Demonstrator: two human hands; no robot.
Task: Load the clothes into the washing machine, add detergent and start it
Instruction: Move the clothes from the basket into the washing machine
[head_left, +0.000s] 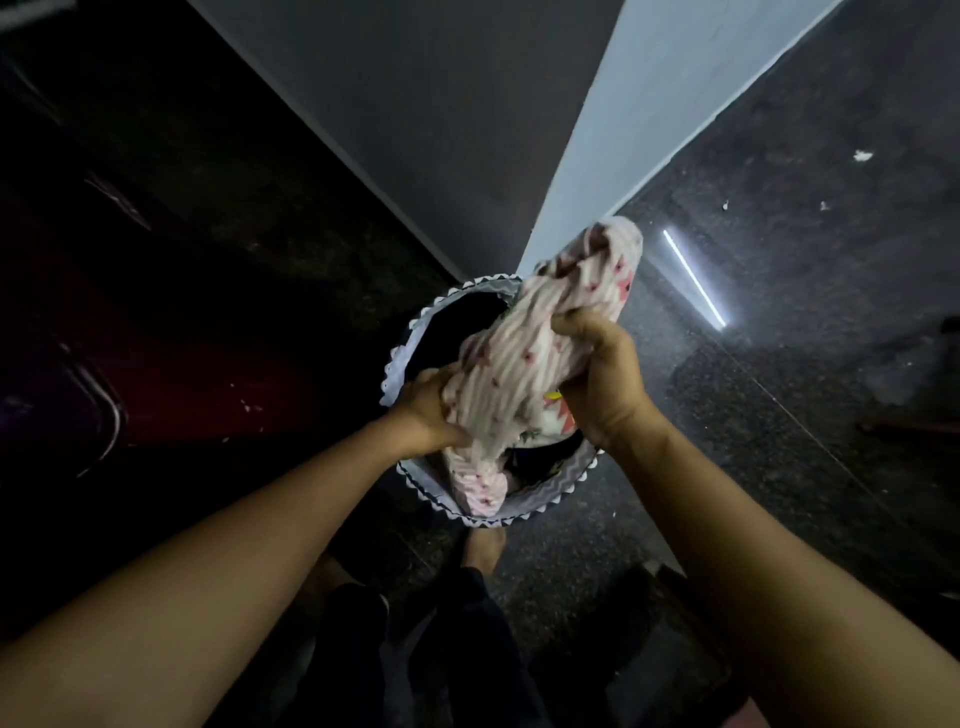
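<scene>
Both hands are clenched on a bunched pink-and-white patterned garment (524, 358) above the round laundry basket (410, 343), the left hand (431, 410) gripping at its 8 o'clock side, the right hand (597, 374) at 3 o'clock.

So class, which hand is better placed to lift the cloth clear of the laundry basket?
Probably the right hand: it grips the striped cloth higher up, the left hand lower, at the laundry basket rim.

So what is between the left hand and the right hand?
In the head view, only the bunched pink-and-white cloth spans from left hand to right hand, above the basket.
</scene>
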